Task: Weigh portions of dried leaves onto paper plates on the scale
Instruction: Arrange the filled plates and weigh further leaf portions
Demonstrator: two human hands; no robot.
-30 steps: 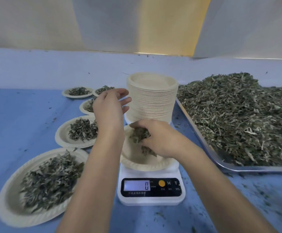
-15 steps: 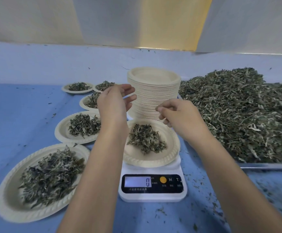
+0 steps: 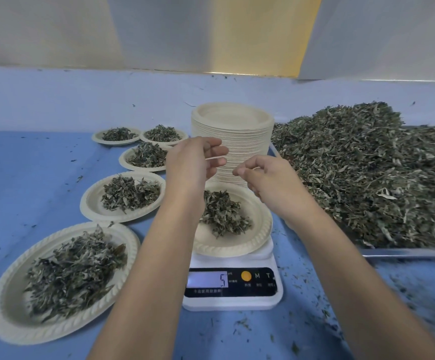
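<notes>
Portion check: my left hand [image 3: 193, 162] and right hand [image 3: 265, 178] hover loosely curled, empty, above leaves [image 3: 224, 214] on the plate [image 3: 259, 229] atop the scale [image 3: 232, 304], reading 5 — probably needs more from the heap [image 3: 367, 178].

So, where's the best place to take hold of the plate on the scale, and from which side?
Take the plate by its raised, ridged rim at the near right, where it overhangs the scale and fingers could probably slip under. The stack of plates blocks the far side; the leaves lie loose, so keep it level.
</notes>
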